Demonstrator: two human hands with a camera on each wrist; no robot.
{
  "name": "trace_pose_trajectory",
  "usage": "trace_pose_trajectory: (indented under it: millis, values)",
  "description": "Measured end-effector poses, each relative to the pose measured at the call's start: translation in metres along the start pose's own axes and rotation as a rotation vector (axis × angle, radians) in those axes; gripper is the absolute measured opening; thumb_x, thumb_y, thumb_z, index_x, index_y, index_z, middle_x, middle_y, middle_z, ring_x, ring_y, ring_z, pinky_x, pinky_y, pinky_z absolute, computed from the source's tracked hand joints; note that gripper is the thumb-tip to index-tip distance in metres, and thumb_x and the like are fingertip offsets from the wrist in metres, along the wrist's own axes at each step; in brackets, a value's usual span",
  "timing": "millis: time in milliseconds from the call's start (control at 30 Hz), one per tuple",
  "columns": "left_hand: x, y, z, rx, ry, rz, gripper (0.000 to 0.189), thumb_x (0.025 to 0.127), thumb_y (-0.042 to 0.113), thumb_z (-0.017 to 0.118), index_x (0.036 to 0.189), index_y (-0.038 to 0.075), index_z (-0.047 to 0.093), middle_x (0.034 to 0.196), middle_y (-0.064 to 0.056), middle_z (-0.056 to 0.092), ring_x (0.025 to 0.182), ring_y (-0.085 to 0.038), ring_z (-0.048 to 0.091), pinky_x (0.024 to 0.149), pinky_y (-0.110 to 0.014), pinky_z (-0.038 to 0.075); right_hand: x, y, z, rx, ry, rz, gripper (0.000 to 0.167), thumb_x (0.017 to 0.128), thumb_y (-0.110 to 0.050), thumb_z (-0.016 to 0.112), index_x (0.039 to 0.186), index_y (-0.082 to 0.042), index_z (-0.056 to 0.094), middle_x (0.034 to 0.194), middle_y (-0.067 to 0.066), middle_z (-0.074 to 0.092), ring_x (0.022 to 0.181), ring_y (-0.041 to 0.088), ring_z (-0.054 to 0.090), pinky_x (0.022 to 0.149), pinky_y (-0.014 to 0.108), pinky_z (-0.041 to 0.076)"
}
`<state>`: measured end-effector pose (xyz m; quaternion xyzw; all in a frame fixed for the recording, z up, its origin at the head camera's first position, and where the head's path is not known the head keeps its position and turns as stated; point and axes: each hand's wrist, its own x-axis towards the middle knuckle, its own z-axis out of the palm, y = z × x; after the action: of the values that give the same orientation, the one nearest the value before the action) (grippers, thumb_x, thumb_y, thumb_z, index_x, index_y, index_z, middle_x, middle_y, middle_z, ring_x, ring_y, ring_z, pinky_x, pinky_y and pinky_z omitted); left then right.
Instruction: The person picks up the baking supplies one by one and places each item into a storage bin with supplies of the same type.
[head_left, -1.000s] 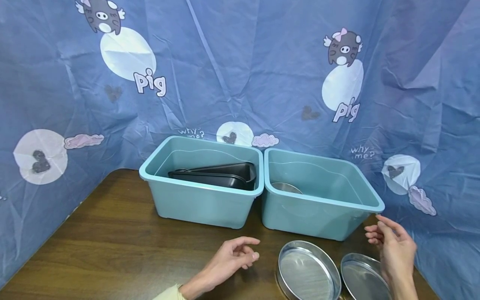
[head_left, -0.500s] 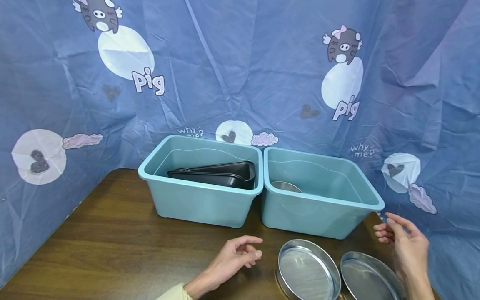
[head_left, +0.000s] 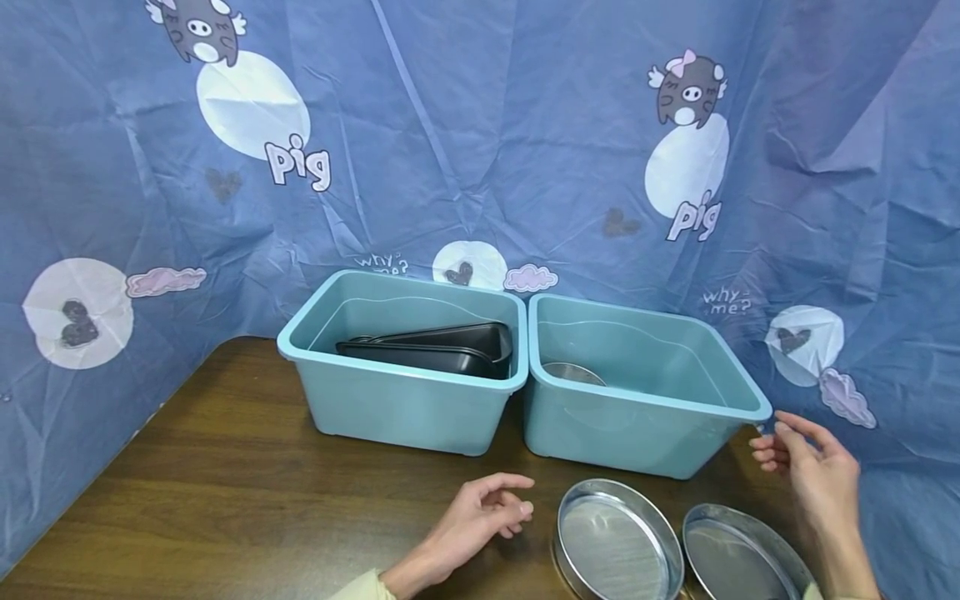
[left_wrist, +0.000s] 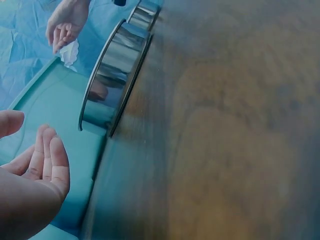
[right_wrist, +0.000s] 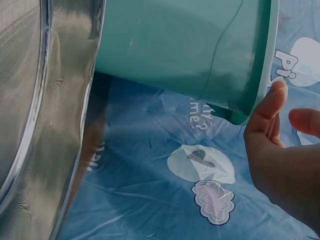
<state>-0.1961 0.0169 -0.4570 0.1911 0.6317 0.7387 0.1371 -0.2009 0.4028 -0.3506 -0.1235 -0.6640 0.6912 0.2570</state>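
Observation:
Two round metal sieves lie on the table's front right, a nearer-left sieve [head_left: 618, 542] and a right-hand sieve [head_left: 738, 557] cut by the frame's lower edge. My left hand [head_left: 483, 515] hovers left of the first sieve, fingers loosely bent and holding nothing. My right hand [head_left: 821, 475] is raised at the outer front corner of the right teal bin [head_left: 607, 433]. Its index fingertip is close to the rim; whether it touches, I cannot tell. Nothing is held in it. Inside that bin, part of another round metal sieve [head_left: 573, 374] shows.
Left of that bin, side by side, stands a second teal bin [head_left: 405, 412] with black baking pans [head_left: 442, 357] inside. Both rest on a brown wooden table [head_left: 225, 492]. A blue printed cloth [head_left: 480, 150] hangs behind and along the sides.
My right hand has moved rightward, then slightly up to the bin's corner, uncovering more of the right-hand sieve. My left hand has drifted a little right. Bins and sieves stay put.

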Motion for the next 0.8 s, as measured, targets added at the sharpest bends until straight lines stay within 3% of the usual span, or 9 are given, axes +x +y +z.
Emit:
trace_pose_trajectory:
  millis: [233, 667, 800]
  values:
    - [0.001, -0.002, 0.004, -0.006, -0.003, -0.010, 0.038, 0.097, 0.009, 0.068, 0.132, -0.006, 0.062, 0.091, -0.004, 0.070, 0.081, -0.017, 0.065, 0.072, -0.026, 0.055, 0.009, 0.000, 0.000, -0.077, 0.002, 0.017, 0.010, 0.107, -0.008, 0.052, 0.112, -0.012, 0.060, 0.066, -0.004, 0.070, 0.054, 0.008, 0.066, 0.051, 0.019, 0.053]
    - [0.003, -0.005, 0.011, -0.010, 0.007, -0.041, 0.037, 0.098, 0.010, 0.068, 0.131, -0.007, 0.062, 0.089, -0.006, 0.071, 0.075, -0.015, 0.063, 0.070, -0.025, 0.055, 0.023, 0.007, -0.007, -0.109, -0.037, 0.005, 0.011, 0.108, -0.011, 0.051, 0.113, -0.019, 0.058, 0.068, -0.005, 0.070, 0.056, 0.007, 0.067, 0.052, 0.018, 0.054]
    - [0.004, -0.007, 0.013, -0.004, 0.019, -0.056, 0.037, 0.098, 0.009, 0.070, 0.130, -0.006, 0.063, 0.086, -0.004, 0.069, 0.074, -0.015, 0.062, 0.070, -0.025, 0.055, 0.028, 0.005, -0.003, -0.184, -0.026, 0.011, 0.019, 0.108, -0.013, 0.051, 0.126, -0.011, 0.057, 0.068, -0.009, 0.069, 0.057, 0.006, 0.066, 0.053, 0.018, 0.054]
